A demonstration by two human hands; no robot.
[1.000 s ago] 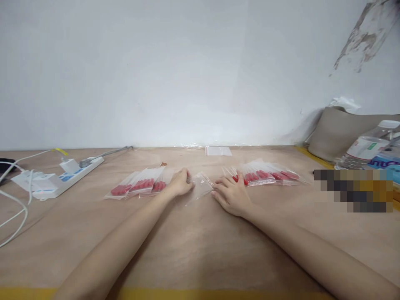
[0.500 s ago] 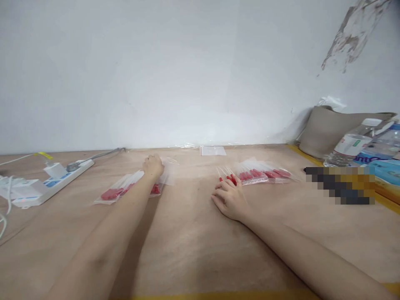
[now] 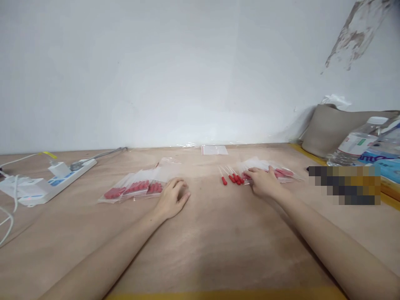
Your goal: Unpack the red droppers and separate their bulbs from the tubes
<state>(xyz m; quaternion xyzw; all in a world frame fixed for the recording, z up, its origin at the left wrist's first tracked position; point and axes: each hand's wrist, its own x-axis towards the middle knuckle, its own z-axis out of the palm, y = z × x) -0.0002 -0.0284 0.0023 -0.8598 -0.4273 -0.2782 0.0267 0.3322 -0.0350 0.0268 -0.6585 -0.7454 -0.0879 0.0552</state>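
My left hand [image 3: 173, 198] rests at the right end of the left row of clear zip bags [image 3: 136, 187]; thumb and fingers are apart and nothing shows between them. Inside those bags lie droppers with red bulbs and pale stems. My right hand [image 3: 262, 182] lies over the right group of zip bags [image 3: 283, 173], its fingers spread across them and partly hiding their red bulbs. Beside its fingertips, several loose droppers [image 3: 231, 178] lie on the table, stems pointing away from me.
A flat white zip bag [image 3: 215, 150] lies by the wall. On the left is a power strip [image 3: 62, 183] with plugs and cables. At right stand a grey-brown bag [image 3: 325, 129] and a water bottle [image 3: 356, 143], with a blurred-out object [image 3: 346, 185] in front.
My left hand has come back toward me and right, off the left bags, and opened. My right hand has shifted right, from the loose droppers onto the right bags.
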